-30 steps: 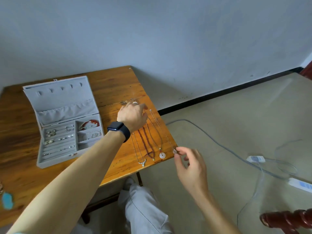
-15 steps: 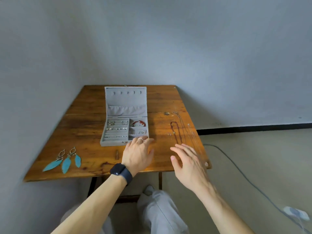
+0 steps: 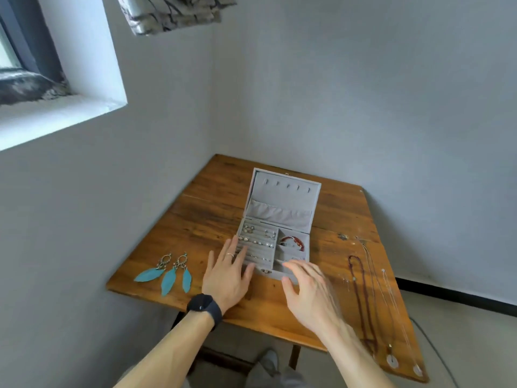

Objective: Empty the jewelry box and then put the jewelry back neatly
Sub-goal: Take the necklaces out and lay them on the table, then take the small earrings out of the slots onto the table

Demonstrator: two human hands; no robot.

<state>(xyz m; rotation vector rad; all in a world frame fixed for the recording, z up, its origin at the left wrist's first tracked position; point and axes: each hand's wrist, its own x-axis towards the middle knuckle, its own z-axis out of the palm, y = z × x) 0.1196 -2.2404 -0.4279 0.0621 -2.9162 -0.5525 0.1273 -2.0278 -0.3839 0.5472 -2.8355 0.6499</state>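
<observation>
Since half a second ago, both hands have been carried forward to the near edge of the jewelry box (image 3: 279, 212), and the view has been lifted and turned so that a window (image 3: 16, 51) is now taken in, up and to the left of the box.

The left hand (image 3: 228, 273) is held flat with its fingers spread and nothing grasped. Its fingertips are laid over the near-left rows of the box. A ring (image 3: 230, 255) is worn on one finger and a dark watch (image 3: 204, 306) on the wrist. The right hand (image 3: 310, 295) is blurred. Its fingers are loose and spread above the near-right corner of the box, and nothing is held. Whether the box is touched by it cannot be told.

The box stands open near the middle of a wooden table (image 3: 212, 208), with its lid raised toward the wall. Small pearl pieces (image 3: 257, 242) are seen in the left rows and a red bracelet (image 3: 292, 242) in the far-right compartment. To the left of the box, turquoise feather earrings (image 3: 167, 273) are laid on the wood. To the right, a dark red beaded necklace (image 3: 361, 289) and thin silver chains (image 3: 391, 298) are stretched out toward the near edge, ending in pale round pendants (image 3: 391, 359).

The table is set into a corner of grey walls (image 3: 363, 93). A white sill (image 3: 56, 116) and a patterned cloth (image 3: 170, 12) are seen high to the left of the box. A black baseboard (image 3: 447, 294) and a pale floor (image 3: 475, 331) lie to its right.
</observation>
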